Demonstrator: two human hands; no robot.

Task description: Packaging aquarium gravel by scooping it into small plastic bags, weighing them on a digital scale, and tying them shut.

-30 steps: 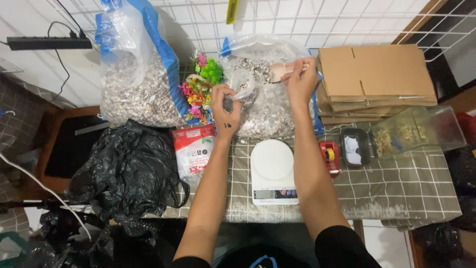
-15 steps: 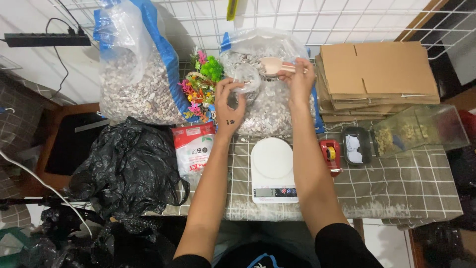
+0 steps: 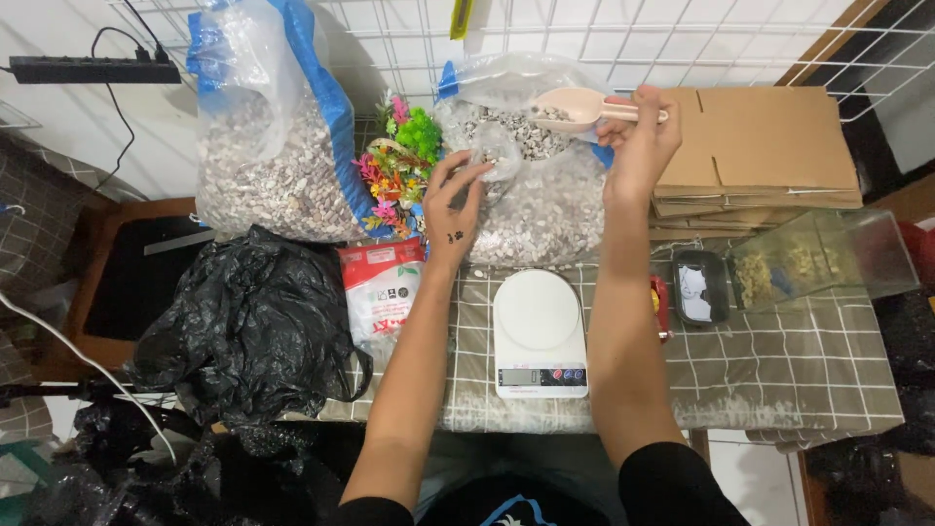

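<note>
The scale's display (image 3: 539, 376) is too small to read. The right hand (image 3: 638, 141) hides most of the scoop's handle (image 3: 633, 113). The frame's top edge cuts off the blue-edged gravel sack (image 3: 268, 146).

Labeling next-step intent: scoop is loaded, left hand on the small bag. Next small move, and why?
Probably tip the beige plastic scoop toward the small clear plastic bag. The right hand holds it level, loaded with gravel, above the large clear bag of gravel, while the left hand pinches the small bag just beside it.
</note>
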